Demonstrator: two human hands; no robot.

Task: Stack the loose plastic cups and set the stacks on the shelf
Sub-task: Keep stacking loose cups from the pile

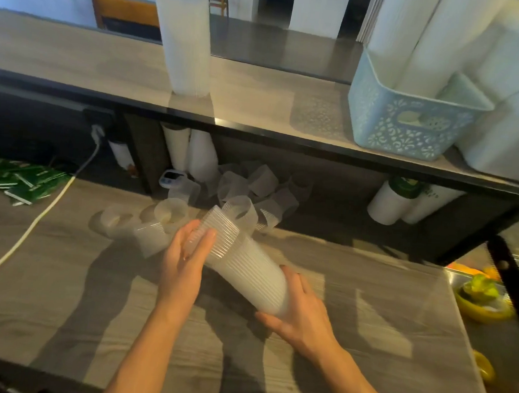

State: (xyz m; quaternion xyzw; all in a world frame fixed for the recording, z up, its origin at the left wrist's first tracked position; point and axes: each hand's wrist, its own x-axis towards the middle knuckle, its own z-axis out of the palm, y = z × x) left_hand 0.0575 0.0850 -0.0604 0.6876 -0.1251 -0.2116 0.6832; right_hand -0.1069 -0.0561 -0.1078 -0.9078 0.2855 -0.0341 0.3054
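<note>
Cradling the slanted stack of clear plastic cups (247, 267) at frame centre, with right hand (302, 319) curled round its base and flat, straight-fingered left hand (182, 266) pressing the rims, likely seating them tight before shelving.

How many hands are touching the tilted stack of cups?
2. The left hand presses flat against the rim end of the stack; the right hand grips its base end.

Head-worn view — forward and down, close in
</note>
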